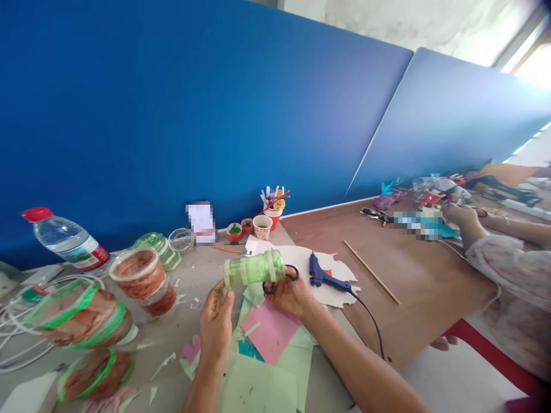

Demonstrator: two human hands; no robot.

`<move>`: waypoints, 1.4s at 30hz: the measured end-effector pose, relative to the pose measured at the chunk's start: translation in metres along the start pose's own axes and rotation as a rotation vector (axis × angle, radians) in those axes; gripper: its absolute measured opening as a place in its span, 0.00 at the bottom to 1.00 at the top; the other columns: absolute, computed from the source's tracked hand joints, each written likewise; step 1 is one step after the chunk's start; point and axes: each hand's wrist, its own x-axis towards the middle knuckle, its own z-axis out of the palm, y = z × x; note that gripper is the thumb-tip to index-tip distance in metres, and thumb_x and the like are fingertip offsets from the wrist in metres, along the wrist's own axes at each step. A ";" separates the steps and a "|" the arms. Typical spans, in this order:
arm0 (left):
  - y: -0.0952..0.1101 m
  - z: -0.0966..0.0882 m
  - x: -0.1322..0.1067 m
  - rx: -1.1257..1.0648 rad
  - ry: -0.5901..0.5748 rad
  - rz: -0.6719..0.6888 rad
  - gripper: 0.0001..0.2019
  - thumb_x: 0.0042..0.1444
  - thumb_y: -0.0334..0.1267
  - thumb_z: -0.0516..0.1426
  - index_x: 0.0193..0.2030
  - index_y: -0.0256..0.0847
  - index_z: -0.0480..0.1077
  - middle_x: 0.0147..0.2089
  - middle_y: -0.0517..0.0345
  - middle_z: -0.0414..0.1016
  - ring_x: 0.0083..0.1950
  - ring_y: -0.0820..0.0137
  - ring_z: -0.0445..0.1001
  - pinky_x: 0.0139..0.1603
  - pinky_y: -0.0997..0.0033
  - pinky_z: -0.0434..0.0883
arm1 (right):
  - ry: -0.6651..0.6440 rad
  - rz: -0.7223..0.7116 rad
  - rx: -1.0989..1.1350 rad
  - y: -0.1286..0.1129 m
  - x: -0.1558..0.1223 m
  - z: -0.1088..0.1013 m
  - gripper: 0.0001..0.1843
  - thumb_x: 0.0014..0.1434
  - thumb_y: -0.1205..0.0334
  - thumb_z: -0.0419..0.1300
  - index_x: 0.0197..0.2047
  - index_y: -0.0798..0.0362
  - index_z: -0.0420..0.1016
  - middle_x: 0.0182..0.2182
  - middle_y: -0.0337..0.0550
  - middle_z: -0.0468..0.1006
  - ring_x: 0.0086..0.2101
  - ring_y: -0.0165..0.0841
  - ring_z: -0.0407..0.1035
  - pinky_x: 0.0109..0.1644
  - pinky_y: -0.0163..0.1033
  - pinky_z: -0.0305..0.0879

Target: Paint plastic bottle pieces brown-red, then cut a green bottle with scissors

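My left hand [216, 318] is closed on the near-left end of a green-tinted clear plastic bottle [253, 269], its thumb and fingers at the rim. The bottle lies almost level above the table, with pale bands around it. At its other end my right hand [287, 292] has its fingers through the black handle loops of a pair of scissors [293, 272]. The scissors' blades are hidden by the bottle and fingers, and I cannot tell whether this hand also touches the bottle. Below lie a pink paper sheet [275, 332] and pale green paper [258, 384].
A blue glue gun [325, 275] with a black cord lies on white paper, beside a wooden stick [371, 271]. Brown-painted containers [138, 269] and a red-capped water bottle [71, 241] stand left. Paint cups [262, 228] are at the back. Another person's arm [467, 223] reaches in from the right.
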 end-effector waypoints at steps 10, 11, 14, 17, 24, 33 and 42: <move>0.006 0.001 -0.003 0.014 0.028 0.001 0.16 0.44 0.46 0.68 0.40 0.44 0.76 0.41 0.54 0.81 0.49 0.58 0.75 0.51 0.67 0.67 | 0.006 0.042 -0.021 -0.001 -0.002 -0.001 0.14 0.53 0.51 0.64 0.28 0.55 0.75 0.20 0.40 0.77 0.25 0.34 0.73 0.31 0.39 0.69; 0.007 0.001 -0.003 0.011 0.043 -0.004 0.17 0.43 0.48 0.67 0.39 0.44 0.76 0.39 0.55 0.81 0.47 0.59 0.75 0.50 0.67 0.67 | 0.013 0.034 -0.027 -0.001 -0.002 -0.001 0.15 0.52 0.50 0.64 0.29 0.55 0.75 0.20 0.39 0.78 0.24 0.34 0.73 0.31 0.39 0.68; 0.009 0.003 -0.003 -0.042 0.092 -0.048 0.18 0.42 0.50 0.67 0.37 0.43 0.76 0.37 0.57 0.80 0.43 0.63 0.74 0.47 0.67 0.68 | 0.033 -0.009 -0.070 0.000 -0.001 0.000 0.17 0.49 0.48 0.68 0.31 0.54 0.76 0.22 0.39 0.79 0.24 0.33 0.72 0.30 0.37 0.68; 0.007 0.002 -0.001 -0.142 0.122 -0.109 0.17 0.42 0.49 0.68 0.35 0.43 0.75 0.34 0.61 0.79 0.41 0.66 0.74 0.47 0.69 0.68 | 0.011 -0.050 -0.171 0.001 -0.002 0.000 0.19 0.48 0.47 0.69 0.29 0.55 0.76 0.21 0.41 0.79 0.24 0.32 0.71 0.31 0.35 0.67; 0.004 0.002 0.004 -0.270 0.143 -0.208 0.21 0.35 0.51 0.71 0.33 0.41 0.73 0.35 0.59 0.80 0.39 0.67 0.77 0.43 0.67 0.70 | 0.039 -0.040 -0.181 0.002 -0.004 0.001 0.15 0.49 0.52 0.70 0.31 0.54 0.74 0.20 0.39 0.77 0.24 0.32 0.73 0.30 0.34 0.67; 0.010 0.001 0.001 -0.451 0.107 -0.322 0.17 0.37 0.44 0.72 0.32 0.41 0.74 0.33 0.61 0.81 0.35 0.70 0.77 0.37 0.70 0.72 | 0.039 -0.101 -0.259 0.001 -0.003 0.000 0.15 0.50 0.52 0.69 0.31 0.55 0.74 0.20 0.40 0.77 0.24 0.31 0.72 0.29 0.33 0.66; 0.016 -0.002 0.004 -0.732 0.119 -0.557 0.10 0.62 0.30 0.54 0.32 0.40 0.75 0.40 0.53 0.83 0.44 0.65 0.80 0.50 0.54 0.75 | -0.025 -0.324 -0.393 -0.001 -0.012 0.011 0.22 0.50 0.50 0.69 0.43 0.56 0.77 0.24 0.41 0.77 0.27 0.32 0.69 0.32 0.35 0.62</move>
